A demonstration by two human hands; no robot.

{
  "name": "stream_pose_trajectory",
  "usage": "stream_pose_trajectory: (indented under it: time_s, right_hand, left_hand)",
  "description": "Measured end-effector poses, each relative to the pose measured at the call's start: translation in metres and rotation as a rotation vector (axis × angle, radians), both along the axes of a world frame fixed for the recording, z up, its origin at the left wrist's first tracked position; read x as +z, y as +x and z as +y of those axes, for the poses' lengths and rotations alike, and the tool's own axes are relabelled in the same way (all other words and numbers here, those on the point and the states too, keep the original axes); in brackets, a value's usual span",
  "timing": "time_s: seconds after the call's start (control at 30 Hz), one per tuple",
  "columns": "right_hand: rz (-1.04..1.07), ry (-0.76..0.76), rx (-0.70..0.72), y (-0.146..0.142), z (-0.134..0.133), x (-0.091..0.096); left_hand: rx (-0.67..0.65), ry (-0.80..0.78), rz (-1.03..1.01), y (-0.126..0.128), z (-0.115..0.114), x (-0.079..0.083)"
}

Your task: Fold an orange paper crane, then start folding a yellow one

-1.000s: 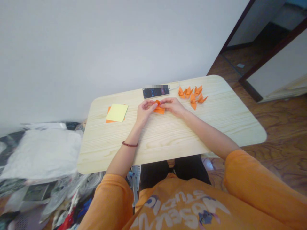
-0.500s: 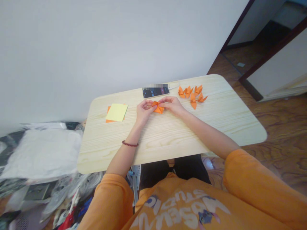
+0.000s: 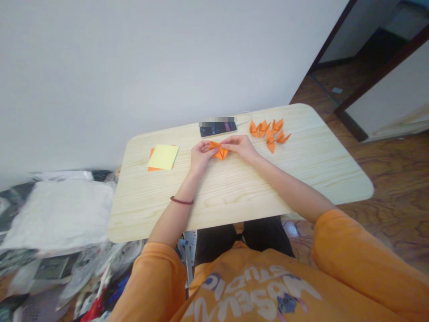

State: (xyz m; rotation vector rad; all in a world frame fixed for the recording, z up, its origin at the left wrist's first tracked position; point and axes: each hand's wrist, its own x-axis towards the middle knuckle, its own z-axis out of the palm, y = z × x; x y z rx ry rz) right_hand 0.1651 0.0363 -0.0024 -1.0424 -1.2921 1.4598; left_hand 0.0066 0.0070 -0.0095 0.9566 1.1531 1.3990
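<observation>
Between my left hand and my right hand, a folded piece of orange origami paper is pinched at its two sides by the fingertips. Its lower point sticks out toward me. Farther right, a group of several small orange paper cranes lies on the pale wooden table. To the left of my hands, a yellow sticky note rests on a square of orange paper.
A black smartphone lies at the table's far edge with a white cable attached. A wall runs behind the table. Plastic bags and a white sack are heaped at lower left. Wooden floor and a doorway lie right.
The orange paper has spread wider between my fingers, with its points now showing to the left and right. My hands have drawn slightly apart.
</observation>
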Motion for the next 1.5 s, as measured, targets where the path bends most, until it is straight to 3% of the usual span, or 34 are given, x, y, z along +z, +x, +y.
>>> stream_pose_trajectory:
  time_s: [0.23,0.37,0.5,0.87,1.5]
  right_hand:
    - [-0.193,0.260,0.005,0.0015,-0.0029,0.0041]
    - [-0.195,0.298,0.013,0.0021,-0.0024,0.0014]
    - [-0.171,0.265,0.009,0.0018,-0.0004,-0.0007]
    - [-0.042,-0.003,0.074,0.0029,0.0020,0.0023]
    - [-0.063,-0.037,0.095,0.0038,0.0016,0.0045]
  left_hand:
    - [-0.114,-0.078,-0.048,0.0009,-0.0018,0.0025]
    - [-0.135,-0.089,0.003,0.0028,-0.0043,0.0050]
    - [-0.128,-0.085,0.061,0.0042,-0.0054,0.0070]
    - [-0.161,-0.107,0.111,0.0033,-0.0056,0.0052]
    - [-0.208,-0.120,0.114,0.0014,-0.0052,0.0053]
